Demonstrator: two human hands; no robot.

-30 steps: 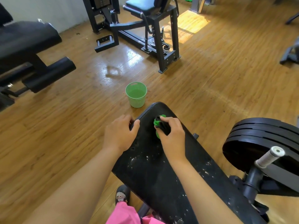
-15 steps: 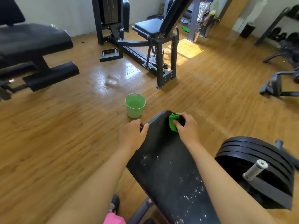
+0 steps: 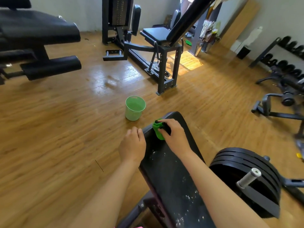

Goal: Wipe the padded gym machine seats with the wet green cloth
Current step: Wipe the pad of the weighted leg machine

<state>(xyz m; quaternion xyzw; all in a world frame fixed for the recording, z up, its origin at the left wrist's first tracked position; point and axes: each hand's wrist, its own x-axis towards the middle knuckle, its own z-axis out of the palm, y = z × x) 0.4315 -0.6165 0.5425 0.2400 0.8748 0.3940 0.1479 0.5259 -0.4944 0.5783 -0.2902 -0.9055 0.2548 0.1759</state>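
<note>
A long black padded bench seat (image 3: 172,178) runs from the bottom of the view up to the middle, speckled with white spots. My right hand (image 3: 175,136) presses a bunched wet green cloth (image 3: 158,130) onto the seat's far end, near its left side. My left hand (image 3: 132,145) grips the seat's left edge just behind the cloth, fingers curled over the padding. Another padded seat (image 3: 156,34) sits on the machine at the back, and a third black pad (image 3: 37,28) is at the upper left.
A green plastic cup (image 3: 135,108) stands on the wooden floor just beyond the seat's end. Stacked black weight plates (image 3: 246,176) with a grey handle sit close on the right. A dumbbell rack (image 3: 284,60) and a machine base lie far right.
The view has tilted up and shows more of the room. My right hand with the cloth has slid from the seat's far right corner toward the left edge; my left hand stays on that edge.
</note>
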